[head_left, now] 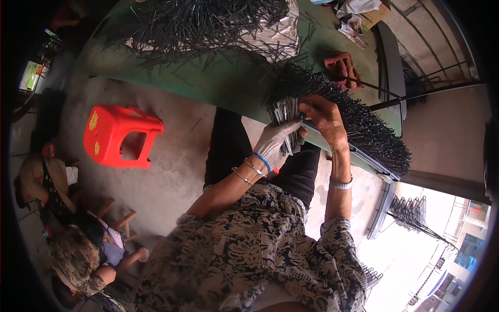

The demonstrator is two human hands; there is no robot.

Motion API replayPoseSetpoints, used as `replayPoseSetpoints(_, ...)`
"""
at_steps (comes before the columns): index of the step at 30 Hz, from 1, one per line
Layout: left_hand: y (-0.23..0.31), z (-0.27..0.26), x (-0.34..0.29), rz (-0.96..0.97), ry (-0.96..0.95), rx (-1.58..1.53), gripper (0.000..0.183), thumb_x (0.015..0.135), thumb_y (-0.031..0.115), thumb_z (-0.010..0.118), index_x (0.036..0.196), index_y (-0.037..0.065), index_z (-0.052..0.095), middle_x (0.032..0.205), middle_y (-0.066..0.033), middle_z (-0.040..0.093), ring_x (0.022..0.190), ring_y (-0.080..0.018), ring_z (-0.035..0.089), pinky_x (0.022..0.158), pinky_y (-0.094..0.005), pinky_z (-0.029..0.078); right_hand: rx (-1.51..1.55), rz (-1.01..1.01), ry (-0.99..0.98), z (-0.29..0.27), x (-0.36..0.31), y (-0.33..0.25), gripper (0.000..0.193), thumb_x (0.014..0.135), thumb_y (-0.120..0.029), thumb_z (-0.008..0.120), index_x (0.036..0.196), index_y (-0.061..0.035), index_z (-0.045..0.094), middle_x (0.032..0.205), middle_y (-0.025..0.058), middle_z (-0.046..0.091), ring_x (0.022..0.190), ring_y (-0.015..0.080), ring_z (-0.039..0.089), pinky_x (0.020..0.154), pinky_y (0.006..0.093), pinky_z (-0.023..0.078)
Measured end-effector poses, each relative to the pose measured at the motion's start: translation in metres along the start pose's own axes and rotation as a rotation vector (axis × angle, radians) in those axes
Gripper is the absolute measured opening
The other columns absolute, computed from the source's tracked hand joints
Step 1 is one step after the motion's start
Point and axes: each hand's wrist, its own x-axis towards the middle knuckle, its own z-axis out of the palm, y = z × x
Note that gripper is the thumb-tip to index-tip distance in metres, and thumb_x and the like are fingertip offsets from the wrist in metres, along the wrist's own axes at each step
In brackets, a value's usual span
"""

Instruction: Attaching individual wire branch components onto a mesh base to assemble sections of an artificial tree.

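My left hand (274, 143), in a pale glove with its fingertips showing, is wrapped around a bundle of thin grey strips (284, 110). The bundle stands roughly upright at the near edge of the green table. Just right of it, my bare right hand (327, 120) has its thumb and fingers drawn together by the bundle's upper end. What those fingertips pinch is too small to make out. Beyond and right of this hand stretches a long dense row of thin black pieces (364, 122), lined up along a metal rail (377, 164).
A heap of loose black strips (208, 23) lies on pale sacking on the green table (208, 83). A crumpled reddish cloth (342, 68) sits behind the row. On the floor at left a red plastic stool (125, 136) is tipped over. Another person (78, 255) sits at lower left.
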Motion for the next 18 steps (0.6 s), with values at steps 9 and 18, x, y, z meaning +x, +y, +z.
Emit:
replayPoseSetpoints(9,-0.002,0.003,0.002,0.001,-0.001,0.021,0.023,0.092,0.023,0.068,0.107,0.006,0.068,0.079,-0.0031,0.069,0.06,-0.01,0.063,0.047,-0.0225,0.048,0.272,0.194,-0.076,-0.008,-0.011,-0.013,0.013,0.09,-0.01,0.064,0.094,0.0013,0.066,0.08,0.0019,0.06,0.071,0.0087,0.053,0.06,0.0248,0.05)
replayPoseSetpoints(18,-0.003,0.008,0.004,0.027,0.042,0.112,0.023,0.089,0.023,0.07,0.104,0.006,0.069,0.08,-0.0019,0.07,0.062,-0.0092,0.065,0.047,-0.0214,0.049,0.107,0.086,-0.103,-0.012,-0.007,-0.004,0.014,0.091,-0.01,0.063,0.098,0.0013,0.067,0.079,0.0022,0.064,0.068,0.0083,0.059,0.064,0.024,0.051)
